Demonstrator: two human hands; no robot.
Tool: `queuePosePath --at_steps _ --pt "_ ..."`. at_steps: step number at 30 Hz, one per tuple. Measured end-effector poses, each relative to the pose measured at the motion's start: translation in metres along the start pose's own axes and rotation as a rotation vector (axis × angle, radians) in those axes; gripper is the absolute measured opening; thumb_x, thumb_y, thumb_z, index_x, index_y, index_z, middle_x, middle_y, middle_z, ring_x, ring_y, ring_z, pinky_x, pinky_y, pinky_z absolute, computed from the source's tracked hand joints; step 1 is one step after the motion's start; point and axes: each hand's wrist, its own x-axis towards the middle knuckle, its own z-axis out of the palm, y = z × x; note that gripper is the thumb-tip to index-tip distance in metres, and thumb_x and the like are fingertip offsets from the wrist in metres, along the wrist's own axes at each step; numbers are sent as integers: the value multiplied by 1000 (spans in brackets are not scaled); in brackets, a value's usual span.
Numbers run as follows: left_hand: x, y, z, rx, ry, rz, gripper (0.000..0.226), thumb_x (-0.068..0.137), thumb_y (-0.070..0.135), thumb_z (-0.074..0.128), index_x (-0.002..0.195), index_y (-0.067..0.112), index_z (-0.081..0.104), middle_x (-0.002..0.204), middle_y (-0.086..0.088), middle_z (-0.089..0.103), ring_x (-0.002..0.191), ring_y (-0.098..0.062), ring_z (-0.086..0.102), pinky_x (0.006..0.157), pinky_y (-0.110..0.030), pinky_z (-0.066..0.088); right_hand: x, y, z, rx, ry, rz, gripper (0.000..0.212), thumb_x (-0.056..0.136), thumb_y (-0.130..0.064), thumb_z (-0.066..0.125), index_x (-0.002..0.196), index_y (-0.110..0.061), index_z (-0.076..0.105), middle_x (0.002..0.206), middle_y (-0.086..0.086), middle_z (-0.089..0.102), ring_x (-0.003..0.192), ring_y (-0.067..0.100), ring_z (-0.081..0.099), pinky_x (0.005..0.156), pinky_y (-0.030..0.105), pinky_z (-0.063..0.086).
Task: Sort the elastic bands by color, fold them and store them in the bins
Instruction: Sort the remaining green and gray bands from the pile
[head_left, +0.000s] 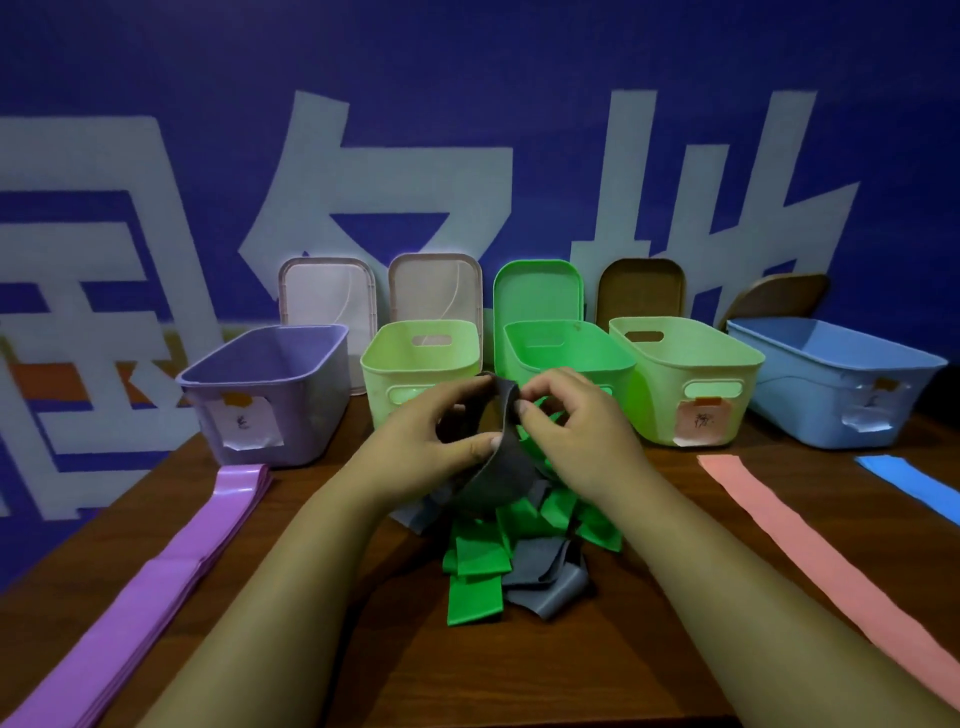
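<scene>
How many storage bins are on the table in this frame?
5, in one row at the back: purple bin far left, light green bin, bright green bin in the middle, pale green bin, blue bin far right. None appears hidden.

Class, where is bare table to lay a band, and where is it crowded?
Free: wood between purple bands and left arm; between right arm and pink band. Crowded: green-grey pile under left hand and right hand.
</scene>
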Motion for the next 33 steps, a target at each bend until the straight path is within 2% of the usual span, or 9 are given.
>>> queuePosePath --at_steps 2,6,11,14,17,22,27,31,33 --pt "-3 10 -9 -131 48 -32 50 98 36 73 146 37 58 134 21 67 124 5 61 106 -30 53 14 -17 -9 24 28 8 9 98 -23 69 90 -27 67 88 -11 64 80 4 58 70 27 46" --pt "-5 22 -25 -150 200 -59 17 105 36 61 117 32 73 109 12 75 106 -6 69 96 -42 60 41 -55 -25 27 79 -37 8 101 -25 65 93 -26 66 82 -8 67 76 7 61 62 22 50" --pt "-13 29 -27 -279 485 -110 15 107 38 57 101 30 68 94 5 73 92 -17 71 87 -50 61 68 -92 -29 -37 133 -130 5 104 -27 64 102 -28 68 87 -12 68 80 4 64 61 9 44" --pt "-20 25 -26 -223 406 -109 21 104 48 59 120 36 63 110 12 70 103 -8 67 91 -37 59 80 -111 -30 -43 145 -166 6 105 -29 63 105 -28 68 89 -12 69 83 6 65 65 18 48" --pt "-30 27 -21 -259 258 -158 34 103 45 62 136 35 58 119 13 67 107 -3 66 83 -18 56 86 -127 -33 -34 146 -180 8 107 -29 62 109 -27 68 94 -13 69 85 3 65 65 11 45" --pt "-49 31 -13 -289 164 -186 25 106 28 62 130 35 61 118 13 72 105 8 67 82 -9 51 86 -144 -35 -29 169 -210 13 108 -32 60 115 -26 69 101 -12 70 94 4 65 75 17 53" --pt "-71 36 -12 -301 100 -201 28 105 21 64 129 36 66 117 20 75 108 5 69 84 -12 52 85 -148 -37 56 202 -208 16 109 -35 60 119 -28 69 106 -12 70 100 3 65 76 14 55" --pt "-95 39 -11 -391 133 -265 16 102 12 66 114 19 74 103 5 80 91 -10 74 75 -22 58 89 -147 -35 128 261 -174 10 106 -31 64 110 -29 73 96 -16 69 87 -4 63 68 8 48" --pt "-114 40 -8 -539 144 -328 12 100 8 68 111 10 73 93 -6 77 78 -19 70 67 -27 58 93 -141 -28 115 264 -134 8 104 -32 66 107 -30 74 94 -16 70 85 0 64 69 16 51"
